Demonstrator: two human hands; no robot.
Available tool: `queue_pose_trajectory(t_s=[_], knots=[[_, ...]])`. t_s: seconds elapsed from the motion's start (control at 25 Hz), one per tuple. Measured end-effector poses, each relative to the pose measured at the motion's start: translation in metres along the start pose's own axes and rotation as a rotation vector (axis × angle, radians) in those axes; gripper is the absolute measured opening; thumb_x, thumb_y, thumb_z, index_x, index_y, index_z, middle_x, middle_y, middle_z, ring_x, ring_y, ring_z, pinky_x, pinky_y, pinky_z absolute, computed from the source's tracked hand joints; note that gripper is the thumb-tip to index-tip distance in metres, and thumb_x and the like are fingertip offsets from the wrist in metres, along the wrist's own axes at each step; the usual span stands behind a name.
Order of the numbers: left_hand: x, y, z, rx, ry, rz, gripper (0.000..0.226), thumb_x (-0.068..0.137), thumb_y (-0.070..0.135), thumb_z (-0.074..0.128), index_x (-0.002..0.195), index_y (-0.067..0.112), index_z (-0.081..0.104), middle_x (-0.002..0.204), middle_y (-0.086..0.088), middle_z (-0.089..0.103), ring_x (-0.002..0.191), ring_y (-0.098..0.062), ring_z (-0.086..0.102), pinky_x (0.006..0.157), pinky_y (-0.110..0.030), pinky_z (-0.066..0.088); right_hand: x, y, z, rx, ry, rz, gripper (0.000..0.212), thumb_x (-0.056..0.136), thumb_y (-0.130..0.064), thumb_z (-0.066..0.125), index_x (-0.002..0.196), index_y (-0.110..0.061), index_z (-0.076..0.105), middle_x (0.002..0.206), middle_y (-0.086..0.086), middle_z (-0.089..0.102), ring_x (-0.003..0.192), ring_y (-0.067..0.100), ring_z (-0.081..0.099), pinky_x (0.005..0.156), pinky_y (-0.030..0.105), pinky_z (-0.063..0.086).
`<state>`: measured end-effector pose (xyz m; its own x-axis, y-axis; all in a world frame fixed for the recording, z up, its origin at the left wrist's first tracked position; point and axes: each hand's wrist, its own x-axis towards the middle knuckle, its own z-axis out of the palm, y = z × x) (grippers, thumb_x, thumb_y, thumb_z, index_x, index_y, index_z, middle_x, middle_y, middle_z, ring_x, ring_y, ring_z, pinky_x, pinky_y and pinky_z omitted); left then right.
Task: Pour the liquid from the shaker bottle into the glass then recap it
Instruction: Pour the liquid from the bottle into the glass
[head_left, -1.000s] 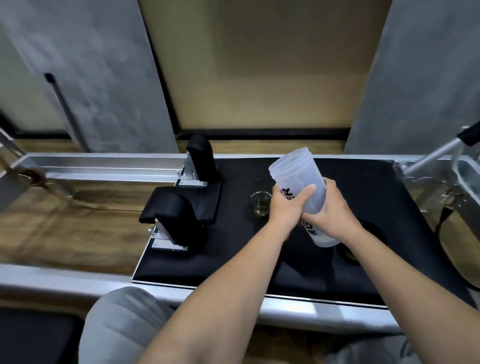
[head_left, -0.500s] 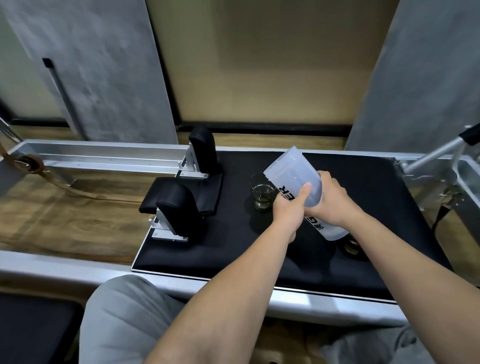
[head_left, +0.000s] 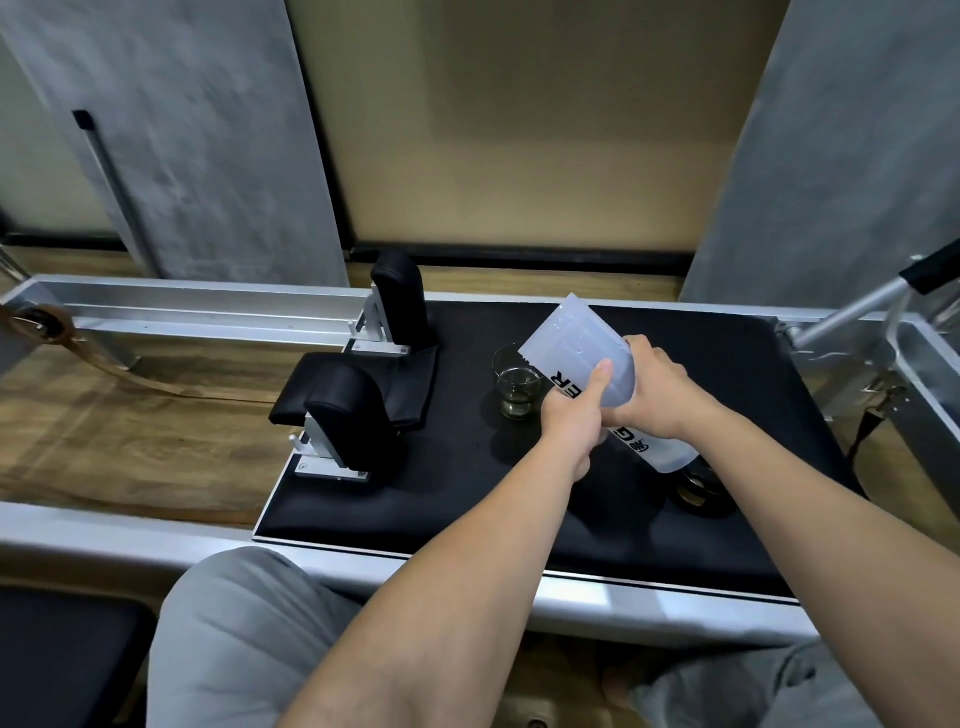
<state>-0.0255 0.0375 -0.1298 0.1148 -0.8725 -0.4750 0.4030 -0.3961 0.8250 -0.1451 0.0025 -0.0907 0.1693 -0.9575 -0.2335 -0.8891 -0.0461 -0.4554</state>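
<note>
Both my left hand (head_left: 574, 415) and right hand (head_left: 655, 387) grip the translucent shaker bottle (head_left: 582, 353), tilted with its open mouth touching the glass (head_left: 516, 389) rim on the black pad (head_left: 467, 493).

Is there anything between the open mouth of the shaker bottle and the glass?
Nothing visible. The shaker bottle, held by the left hand and right hand, tilts its mouth toward the glass.
</note>
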Motion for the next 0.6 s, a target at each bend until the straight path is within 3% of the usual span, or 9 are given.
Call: queue_pose_trajectory(t_s=[0.6], knots=[[0.005,0.009,0.001,-0.008,-0.014,-0.013,0.052,0.094,0.048,0.073,0.126,0.008,0.067,0.120,-0.012,0.077,0.108,-0.030,0.076,0.089,-0.038,0.064,0.005,-0.013,-0.013,-0.078,-0.019,-0.009,0.100,0.061,-0.054,0.086,0.141,-0.025,0.033,0.119,0.005,0.047,0.112,0.033,0.046,0.097,0.059,0.046]])
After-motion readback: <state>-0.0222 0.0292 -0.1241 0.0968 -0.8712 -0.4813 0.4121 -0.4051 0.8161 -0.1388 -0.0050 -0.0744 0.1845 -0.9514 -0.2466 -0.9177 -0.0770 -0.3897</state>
